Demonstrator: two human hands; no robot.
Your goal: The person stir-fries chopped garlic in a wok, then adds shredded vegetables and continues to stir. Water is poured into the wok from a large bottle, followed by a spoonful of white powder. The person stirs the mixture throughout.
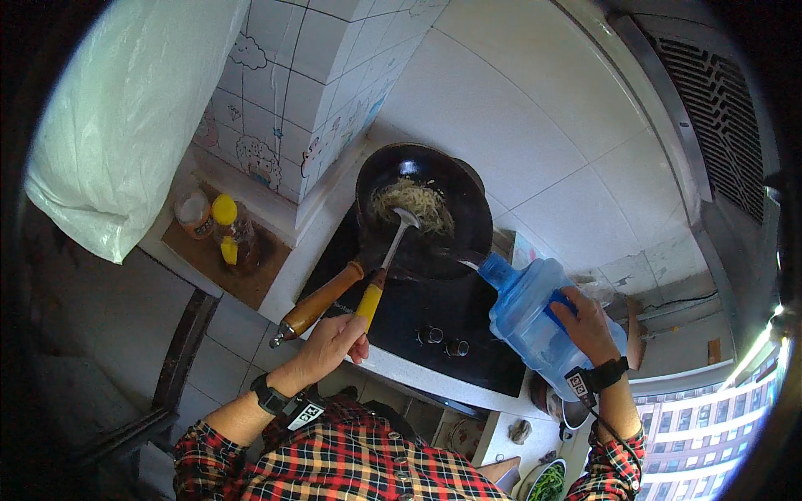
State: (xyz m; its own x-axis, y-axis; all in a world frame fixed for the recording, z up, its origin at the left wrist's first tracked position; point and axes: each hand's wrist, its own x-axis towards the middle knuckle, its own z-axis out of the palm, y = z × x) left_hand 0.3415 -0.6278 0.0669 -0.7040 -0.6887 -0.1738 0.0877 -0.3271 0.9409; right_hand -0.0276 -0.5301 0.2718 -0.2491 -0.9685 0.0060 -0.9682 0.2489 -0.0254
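A black wok [468, 213] stands on the black glass cooktop [401, 311], with pale thin shreds [430, 206] in it. My left hand [337, 338] is closed around the yellow handle of a spatula [388, 259], whose metal head rests among the shreds. Beside that hand the wok's wooden handle [322, 299] points toward me. My right hand [587, 326] grips a clear blue water jug [526, 309] by its dark blue handle. The jug is tipped, its mouth at the wok's right rim; a thin stream of water seems to run from it into the wok.
Bottles with a yellow cap [224, 209] and a jar [194, 213] stand on a brown ledge at left. A large whitish plastic bag [138, 125] hangs above them. A bowl of chopped greens [547, 483] and a pot [547, 399] are at lower right. The range hood [710, 108] juts in at upper right.
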